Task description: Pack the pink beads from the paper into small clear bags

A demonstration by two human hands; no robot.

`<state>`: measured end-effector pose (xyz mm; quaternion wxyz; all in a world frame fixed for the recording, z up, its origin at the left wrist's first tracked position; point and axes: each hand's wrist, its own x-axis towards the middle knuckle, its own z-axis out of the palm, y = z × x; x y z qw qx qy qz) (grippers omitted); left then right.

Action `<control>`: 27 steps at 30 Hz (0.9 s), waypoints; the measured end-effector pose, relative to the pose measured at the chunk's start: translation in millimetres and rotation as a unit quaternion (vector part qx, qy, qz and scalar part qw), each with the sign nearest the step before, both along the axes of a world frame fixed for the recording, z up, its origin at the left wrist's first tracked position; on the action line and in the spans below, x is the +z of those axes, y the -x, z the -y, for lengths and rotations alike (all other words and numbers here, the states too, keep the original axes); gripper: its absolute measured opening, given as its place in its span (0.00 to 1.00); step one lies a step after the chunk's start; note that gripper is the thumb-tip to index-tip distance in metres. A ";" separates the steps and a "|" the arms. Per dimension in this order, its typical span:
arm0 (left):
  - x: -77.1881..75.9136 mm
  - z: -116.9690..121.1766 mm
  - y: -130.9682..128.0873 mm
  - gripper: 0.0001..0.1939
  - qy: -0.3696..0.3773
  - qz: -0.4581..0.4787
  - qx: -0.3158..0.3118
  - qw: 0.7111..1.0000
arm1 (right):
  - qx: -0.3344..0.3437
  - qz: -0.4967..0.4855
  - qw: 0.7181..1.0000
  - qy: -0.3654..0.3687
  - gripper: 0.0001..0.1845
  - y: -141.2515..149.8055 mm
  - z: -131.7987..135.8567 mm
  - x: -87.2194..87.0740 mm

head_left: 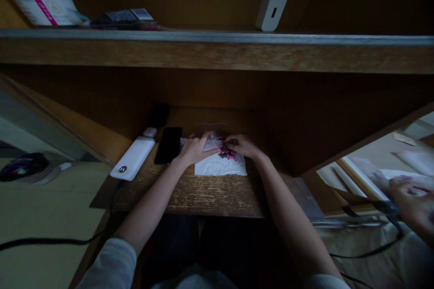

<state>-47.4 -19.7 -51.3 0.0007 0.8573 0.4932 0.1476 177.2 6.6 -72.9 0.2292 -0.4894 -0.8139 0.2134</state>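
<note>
Left hand (195, 150) pinches a clear plastic bag (213, 141) and right hand (242, 145) curls beside it, over a wooden desk (190, 198).
Below lies white paper (220, 167); pink beads (226, 152) cluster under the right fingers, too dim to tell whether bagged.

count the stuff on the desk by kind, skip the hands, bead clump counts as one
power bank: 1
smartphone: 1
small white block: 1
white tissue: 1
clear plastic bag: 1
clump of pink beads: 1
total: 6
a dark shape behind the smartphone is left out, too dim to tell what it is
</note>
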 end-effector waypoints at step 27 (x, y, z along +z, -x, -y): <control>-5.5 -3.1 0.5 0.36 0.003 0.022 -0.018 1.000 | 0.028 -0.283 0.956 0.072 0.09 30.3 18.5 25.4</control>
